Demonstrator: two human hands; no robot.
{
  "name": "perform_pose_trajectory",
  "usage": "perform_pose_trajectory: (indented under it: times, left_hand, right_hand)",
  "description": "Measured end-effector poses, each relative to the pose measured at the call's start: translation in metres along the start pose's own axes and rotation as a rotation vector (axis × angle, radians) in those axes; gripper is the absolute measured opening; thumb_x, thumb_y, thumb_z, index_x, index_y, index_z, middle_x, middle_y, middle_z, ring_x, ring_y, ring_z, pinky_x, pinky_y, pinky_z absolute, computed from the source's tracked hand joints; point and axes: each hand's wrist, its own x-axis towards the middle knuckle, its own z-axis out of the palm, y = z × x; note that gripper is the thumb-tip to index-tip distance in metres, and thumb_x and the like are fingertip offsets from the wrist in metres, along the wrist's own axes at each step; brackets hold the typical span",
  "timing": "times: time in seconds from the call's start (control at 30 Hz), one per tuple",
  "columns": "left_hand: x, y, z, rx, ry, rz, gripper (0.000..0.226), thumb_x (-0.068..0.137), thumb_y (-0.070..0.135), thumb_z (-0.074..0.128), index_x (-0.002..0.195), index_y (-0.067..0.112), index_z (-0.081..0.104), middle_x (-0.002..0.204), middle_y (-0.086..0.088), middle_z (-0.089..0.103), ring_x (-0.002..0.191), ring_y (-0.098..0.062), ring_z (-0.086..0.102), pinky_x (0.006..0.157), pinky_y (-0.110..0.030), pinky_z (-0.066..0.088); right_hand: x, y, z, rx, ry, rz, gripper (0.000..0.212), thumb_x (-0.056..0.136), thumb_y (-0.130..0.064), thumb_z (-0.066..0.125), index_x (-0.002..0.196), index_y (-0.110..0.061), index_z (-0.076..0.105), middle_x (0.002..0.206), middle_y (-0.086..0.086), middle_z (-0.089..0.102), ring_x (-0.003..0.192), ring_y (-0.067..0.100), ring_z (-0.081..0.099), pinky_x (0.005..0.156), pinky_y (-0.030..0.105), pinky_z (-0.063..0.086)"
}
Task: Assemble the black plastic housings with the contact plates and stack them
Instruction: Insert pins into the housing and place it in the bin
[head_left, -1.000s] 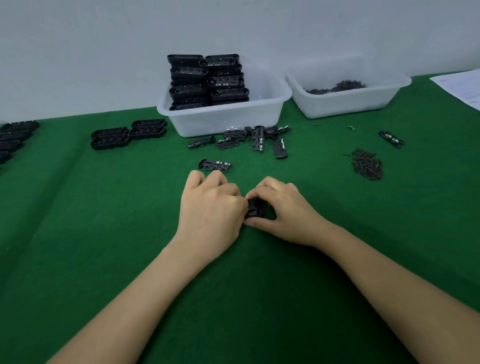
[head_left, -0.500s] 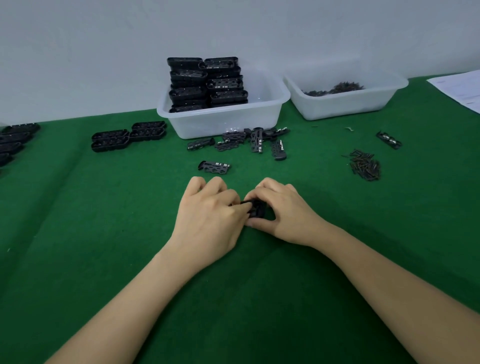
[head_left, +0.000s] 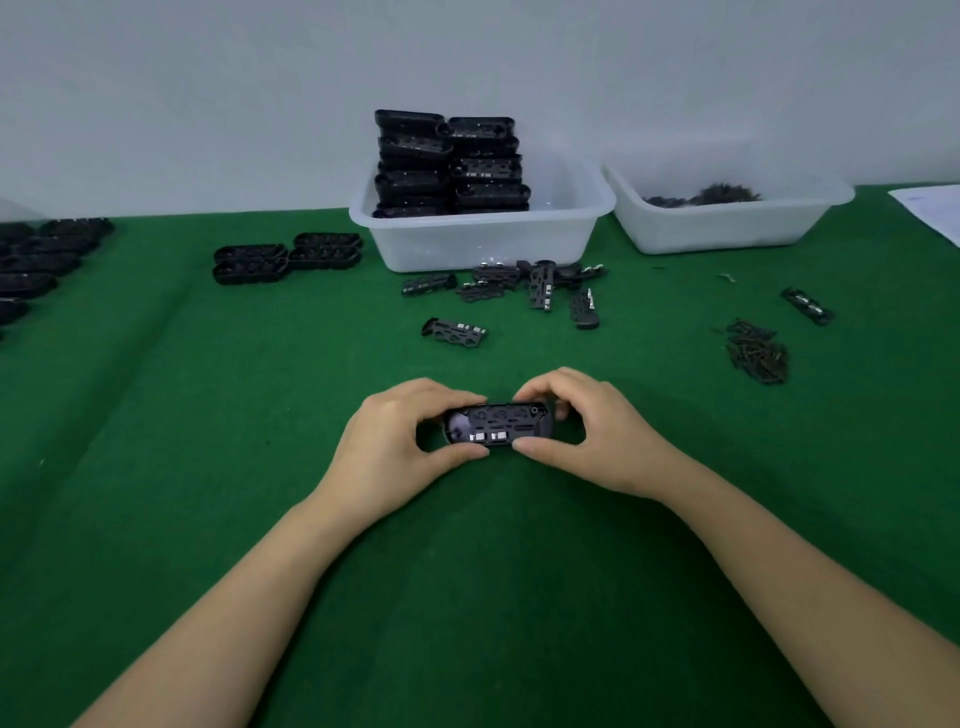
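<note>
Both hands, left hand (head_left: 395, 441) and right hand (head_left: 587, 436), pinch an oblong housing (head_left: 497, 423) (matte black).

left housings (head_left: 31, 265) cropped, bin contents (head_left: 701, 196) (perhaps plates) blurred

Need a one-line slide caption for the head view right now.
Both hands, left hand and right hand, grip one black housing above the green mat.
</note>
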Motion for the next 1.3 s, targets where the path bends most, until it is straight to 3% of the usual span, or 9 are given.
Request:
perform_pose_trajectory:
  times: [0.23, 0.43, 0.63, 0.8, 0.9, 1.0, 1.13, 1.3]
  left_hand:
    - [-0.002, 0.001, -0.001, 0.058, 0.01, 0.039, 0.042, 0.069, 0.035, 0.078, 0.109, 0.027, 0.068, 0.097, 0.013, 0.065, 0.089, -0.008, 0.061, 0.078, -0.039, 0.052]
    - [-0.003, 0.0, -0.002, 0.071, 0.034, 0.084, 0.04, 0.068, 0.031, 0.08, 0.106, 0.025, 0.069, 0.095, 0.011, 0.065, 0.087, -0.01, 0.061, 0.074, -0.038, 0.053]
    - [-0.002, -0.002, -0.002, 0.041, 0.032, 0.073, 0.04, 0.068, 0.028, 0.081, 0.106, 0.025, 0.069, 0.094, 0.013, 0.063, 0.083, -0.007, 0.058, 0.074, -0.036, 0.053]
    - [-0.003, -0.002, -0.003, 0.06, 0.003, 0.051, 0.042, 0.07, 0.032, 0.078, 0.11, 0.024, 0.067, 0.098, 0.012, 0.062, 0.087, -0.008, 0.058, 0.077, -0.037, 0.052]
    - [-0.002, -0.003, -0.001, 0.078, -0.056, -0.008, 0.043, 0.077, 0.038, 0.07, 0.118, 0.024, 0.064, 0.104, 0.01, 0.056, 0.097, -0.01, 0.055, 0.087, -0.036, 0.048]
    - [-0.001, -0.004, 0.0, 0.093, -0.104, -0.036, 0.045, 0.082, 0.039, 0.065, 0.123, 0.022, 0.06, 0.103, 0.006, 0.051, 0.098, -0.011, 0.051, 0.09, -0.029, 0.043]
    - [-0.003, 0.0, -0.001, 0.108, -0.113, -0.059, 0.048, 0.081, 0.04, 0.066, 0.125, 0.025, 0.058, 0.098, 0.011, 0.049, 0.095, -0.006, 0.048, 0.086, -0.02, 0.039]
    - [-0.003, 0.001, -0.002, 0.047, -0.12, -0.115, 0.054, 0.078, 0.045, 0.068, 0.128, 0.036, 0.051, 0.102, 0.023, 0.049, 0.096, 0.006, 0.046, 0.089, -0.016, 0.039]
  right_hand:
    - [0.005, -0.009, 0.001, 0.025, 0.006, 0.084, 0.015, 0.083, -0.027, 0.062, 0.097, -0.024, 0.058, 0.085, -0.017, 0.051, 0.074, -0.003, 0.04, 0.083, 0.029, 0.036]
    - [0.006, -0.004, -0.005, 0.212, -0.012, 0.182, 0.023, 0.081, -0.012, 0.066, 0.082, -0.033, 0.058, 0.068, -0.014, 0.045, 0.067, 0.009, 0.039, 0.062, 0.022, 0.036]
    - [0.003, -0.001, -0.006, 0.258, -0.034, 0.104, 0.029, 0.084, -0.01, 0.062, 0.085, -0.038, 0.056, 0.067, -0.028, 0.053, 0.064, -0.003, 0.041, 0.06, 0.008, 0.036]
    - [0.002, 0.004, -0.009, 0.428, 0.095, 0.078, 0.013, 0.085, -0.017, 0.062, 0.092, -0.028, 0.062, 0.08, -0.014, 0.056, 0.071, 0.006, 0.046, 0.069, 0.017, 0.041]
    - [0.001, 0.005, -0.006, 0.211, 0.089, 0.042, 0.026, 0.074, -0.035, 0.069, 0.097, -0.028, 0.059, 0.089, -0.013, 0.055, 0.073, 0.004, 0.046, 0.069, 0.013, 0.039]
    - [0.002, 0.004, 0.002, -0.037, 0.088, -0.003, 0.032, 0.074, -0.034, 0.071, 0.102, -0.026, 0.058, 0.091, -0.016, 0.048, 0.078, -0.001, 0.044, 0.069, 0.011, 0.035]
    - [0.0, 0.003, 0.005, -0.058, 0.094, 0.001, 0.03, 0.075, -0.034, 0.07, 0.101, -0.034, 0.055, 0.092, -0.023, 0.045, 0.082, -0.007, 0.042, 0.071, 0.01, 0.031]
    - [-0.001, 0.0, 0.007, -0.116, 0.042, 0.031, 0.028, 0.075, -0.048, 0.063, 0.094, -0.044, 0.043, 0.097, -0.031, 0.041, 0.089, -0.011, 0.038, 0.076, 0.007, 0.029]
